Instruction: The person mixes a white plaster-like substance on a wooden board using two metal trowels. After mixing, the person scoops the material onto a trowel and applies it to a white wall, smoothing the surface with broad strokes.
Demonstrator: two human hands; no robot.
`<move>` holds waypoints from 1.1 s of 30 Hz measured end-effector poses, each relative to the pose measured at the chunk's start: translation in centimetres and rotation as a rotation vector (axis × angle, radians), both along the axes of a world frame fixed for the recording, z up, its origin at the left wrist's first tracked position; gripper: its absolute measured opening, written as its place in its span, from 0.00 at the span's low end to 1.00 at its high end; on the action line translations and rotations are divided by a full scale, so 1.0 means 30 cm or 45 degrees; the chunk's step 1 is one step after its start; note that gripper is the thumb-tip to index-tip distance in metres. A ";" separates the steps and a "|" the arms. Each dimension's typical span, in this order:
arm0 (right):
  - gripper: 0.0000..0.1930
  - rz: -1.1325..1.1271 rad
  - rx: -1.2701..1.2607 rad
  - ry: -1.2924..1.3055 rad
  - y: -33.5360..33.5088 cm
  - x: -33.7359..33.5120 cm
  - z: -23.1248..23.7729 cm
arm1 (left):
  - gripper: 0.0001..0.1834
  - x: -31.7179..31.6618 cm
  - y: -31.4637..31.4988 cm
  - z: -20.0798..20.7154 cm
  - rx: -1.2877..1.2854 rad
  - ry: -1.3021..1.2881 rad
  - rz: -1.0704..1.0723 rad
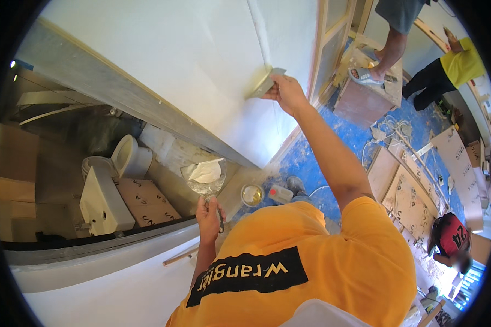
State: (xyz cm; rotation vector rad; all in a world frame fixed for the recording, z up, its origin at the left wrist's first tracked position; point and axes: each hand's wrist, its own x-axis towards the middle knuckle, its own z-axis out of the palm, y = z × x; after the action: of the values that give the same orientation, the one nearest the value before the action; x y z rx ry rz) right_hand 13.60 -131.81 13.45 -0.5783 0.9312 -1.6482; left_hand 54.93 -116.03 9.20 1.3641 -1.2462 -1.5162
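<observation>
My left hand [208, 217] is closed around the dark handle of a broad putty knife [206, 188], held away from the wall. On its blade lies a mound of white filler [205, 172]. With my arm stretched out, my right hand [286, 91] grips a wide, flat filling knife [267, 83]. Its blade rests against the white wall [202, 60], beside a pale, slightly yellowish patch. Above this blade a thick white strip of filler [259, 27] runs up the wall. The fingers of my right hand partly cover the knife's grip.
By my feet stand an open round tub [252, 194] and a white container with a red cap [281, 194]. At upper right a person in sandals stands on a wooden box [368, 101]; another wears yellow. Boards [406, 185] lie right. Left, a doorway shows a sink [105, 204] and toilet [132, 155].
</observation>
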 end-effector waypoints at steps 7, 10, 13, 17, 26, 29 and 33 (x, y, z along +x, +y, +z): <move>0.23 -0.055 -0.214 0.186 -0.050 -0.061 0.546 | 0.10 0.035 -0.009 -0.051 0.000 0.108 -0.013; 0.25 -0.036 -0.296 0.313 -0.126 -0.123 0.765 | 0.09 0.044 -0.005 -0.061 -0.009 0.137 0.006; 0.18 -0.213 -0.365 0.420 -0.112 -0.153 1.095 | 0.08 0.005 -0.015 -0.068 0.003 0.170 -0.017; 0.16 -0.275 -0.244 0.758 -0.083 -0.162 1.217 | 0.08 0.003 -0.019 -0.085 -0.026 0.142 -0.025; 0.27 -0.120 0.562 0.188 0.127 -0.127 -0.514 | 0.09 -0.021 0.058 -0.056 0.014 0.155 0.175; 0.22 0.002 0.768 -0.193 0.095 0.027 -0.700 | 0.10 -0.008 0.069 -0.025 0.021 0.049 0.173; 0.20 0.076 0.578 -0.285 0.008 0.117 -0.700 | 0.10 0.010 0.073 -0.024 0.038 -0.037 0.169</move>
State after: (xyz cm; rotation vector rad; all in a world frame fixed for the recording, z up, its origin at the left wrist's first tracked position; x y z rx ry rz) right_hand 17.11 -131.57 -7.56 -0.1079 1.0647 -1.3540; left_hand 55.24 -113.83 8.49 1.4631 -1.1311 -1.4327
